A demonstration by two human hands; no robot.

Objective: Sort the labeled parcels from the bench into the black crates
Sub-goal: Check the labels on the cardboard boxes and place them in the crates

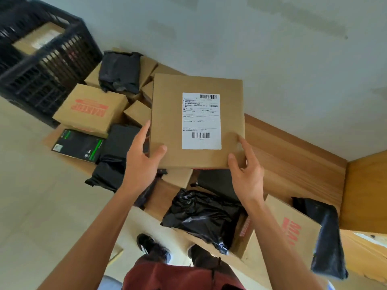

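Fingers: left hand (139,162) has its thumb laid on the top face of the cardboard box (196,120) at its near left corner, with the fingers reaching up along the box's left edge; right hand (247,168) pinches the near right corner, thumb on top and fingers at the edge.

Item held: flat box, label (201,121) facing up, raised above the bench (293,147) and clear of the heap.

Heap on bench: boxes with red print (92,110), black bags (119,72), a dark printed carton (78,144).

Destination: black crate (39,65) at the far left end of the bench, one labeled box already inside.

Hazards, as judged:
- Grip sits on the near corners only; the unsupported far edge may dip and the box slip forward.
- Swinging left low could clip the bags or boxes and topple them.
- Label read too quickly could send the box to the wrong crate.
- Crate rim could catch a corner on lowering.
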